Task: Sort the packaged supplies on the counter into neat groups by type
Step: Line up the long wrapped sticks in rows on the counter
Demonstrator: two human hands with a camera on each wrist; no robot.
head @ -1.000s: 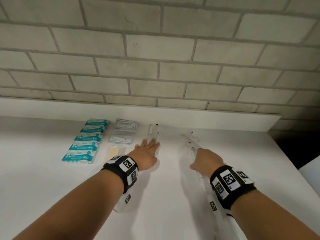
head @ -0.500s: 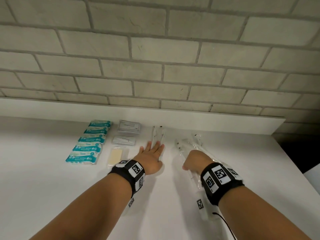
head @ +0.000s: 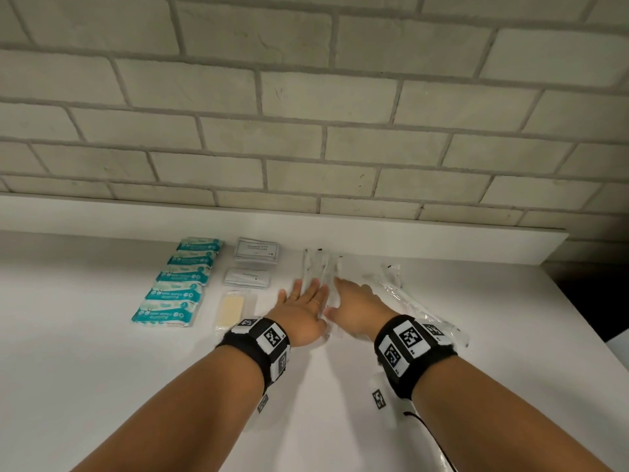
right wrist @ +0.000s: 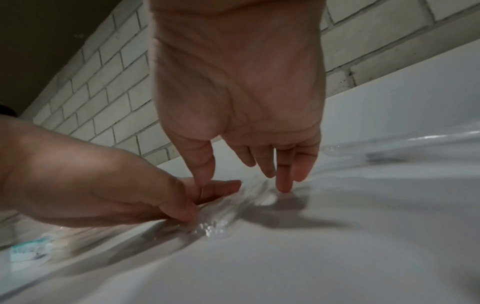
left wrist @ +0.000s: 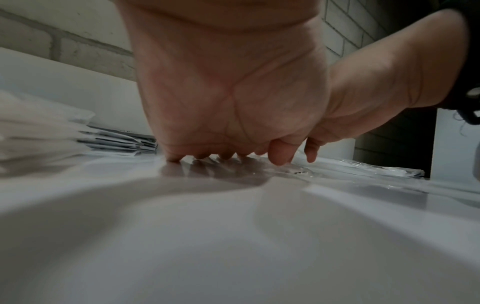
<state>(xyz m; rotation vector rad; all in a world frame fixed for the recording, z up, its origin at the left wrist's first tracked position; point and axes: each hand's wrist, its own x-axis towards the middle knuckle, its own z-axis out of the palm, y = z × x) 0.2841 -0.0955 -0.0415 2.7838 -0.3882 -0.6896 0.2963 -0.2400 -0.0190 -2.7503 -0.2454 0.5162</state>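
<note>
Several long clear-wrapped packets (head: 316, 265) lie side by side near the back ledge. My left hand (head: 304, 296) lies flat on their near ends with straight fingers; in the left wrist view its fingertips (left wrist: 226, 155) press the clear wrap (left wrist: 249, 170). My right hand (head: 354, 296) sits right beside it, fingers straight, fingertips (right wrist: 284, 185) touching the rightmost clear packet (right wrist: 259, 198). Neither hand grips anything. More clear packets (head: 405, 296) lie slanted to the right, partly behind my right wrist.
A column of teal wipe packs (head: 182, 282) lies at the left. Beside it are two stacks of grey sachets (head: 257, 250) (head: 247, 278) and a wrapped pale yellow bar (head: 231, 309). The white counter (head: 102, 352) ends at a raised ledge, with a drop at the right.
My right hand slid left from the slanted packets on the right, bringing a clear packet up against the group under my left hand, and its fingers straightened. The left hand stayed put.
</note>
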